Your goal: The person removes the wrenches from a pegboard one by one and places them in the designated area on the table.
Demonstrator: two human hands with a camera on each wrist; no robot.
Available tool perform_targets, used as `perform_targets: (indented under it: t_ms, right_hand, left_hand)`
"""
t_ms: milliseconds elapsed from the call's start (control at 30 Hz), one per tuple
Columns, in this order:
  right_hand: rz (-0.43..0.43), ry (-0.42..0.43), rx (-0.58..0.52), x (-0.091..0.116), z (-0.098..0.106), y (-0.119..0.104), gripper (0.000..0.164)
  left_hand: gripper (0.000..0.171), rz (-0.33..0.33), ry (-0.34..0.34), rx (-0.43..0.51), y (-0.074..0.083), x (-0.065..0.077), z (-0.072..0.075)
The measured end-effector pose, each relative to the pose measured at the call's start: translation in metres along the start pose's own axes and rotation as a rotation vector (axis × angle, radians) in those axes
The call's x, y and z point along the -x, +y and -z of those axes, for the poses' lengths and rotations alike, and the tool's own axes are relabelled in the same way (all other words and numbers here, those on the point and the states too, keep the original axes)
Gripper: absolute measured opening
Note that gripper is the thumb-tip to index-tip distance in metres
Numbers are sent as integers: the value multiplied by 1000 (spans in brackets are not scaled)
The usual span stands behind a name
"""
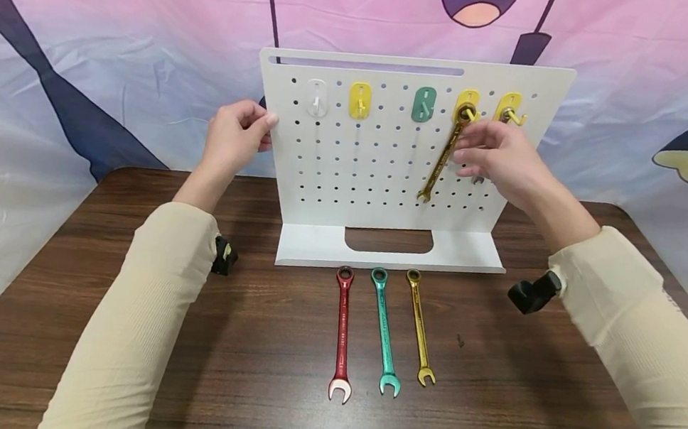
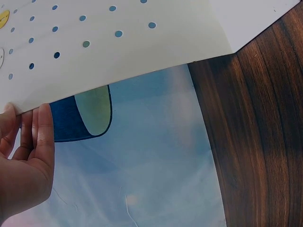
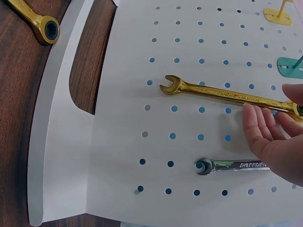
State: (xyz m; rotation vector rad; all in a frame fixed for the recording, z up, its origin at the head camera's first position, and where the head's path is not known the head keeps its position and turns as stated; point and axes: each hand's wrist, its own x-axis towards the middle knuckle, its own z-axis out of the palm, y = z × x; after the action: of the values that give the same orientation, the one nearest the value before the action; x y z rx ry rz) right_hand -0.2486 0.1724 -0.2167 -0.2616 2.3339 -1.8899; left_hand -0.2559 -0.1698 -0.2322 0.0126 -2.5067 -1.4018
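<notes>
A white pegboard stands on the table, its left edge pinched between the thumb and fingers of my left hand; the left wrist view shows this hand at that edge too. From a yellow hook at the upper right hangs a gold combination wrench by its ring end, its open end downward. My right hand is just right of this wrench, fingers loosely bent, fingertips right at its upper shaft. Behind that hand hangs a silver wrench, partly hidden by it.
Red, green and smaller gold wrenches lie side by side on the wooden table before the board. White, yellow and green hooks line the board's top left and middle. A patterned cloth hangs behind.
</notes>
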Motion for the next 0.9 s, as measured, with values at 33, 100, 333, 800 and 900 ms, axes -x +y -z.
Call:
perform_targets:
  t_ms: [33,100,333,800,900]
  right_hand:
    - [1,2,4,0,0,0,33]
    - [5,6,0,0,0,0,29]
    - [10,6,-71,1,-1,-1,18]
    - [42,-2,39,5,0,3,10]
    - [42,5,57,7,-1,3,12]
  left_hand:
    - [27,-1,0,2,0,0,0]
    - [27,-3,1,4,0,0,0]
    - [27,-40,14,-3,0,0,0]
    - [28,-14,1,3,-1,-1,0]
    - [28,-10,0,-2,-1,-1,0]
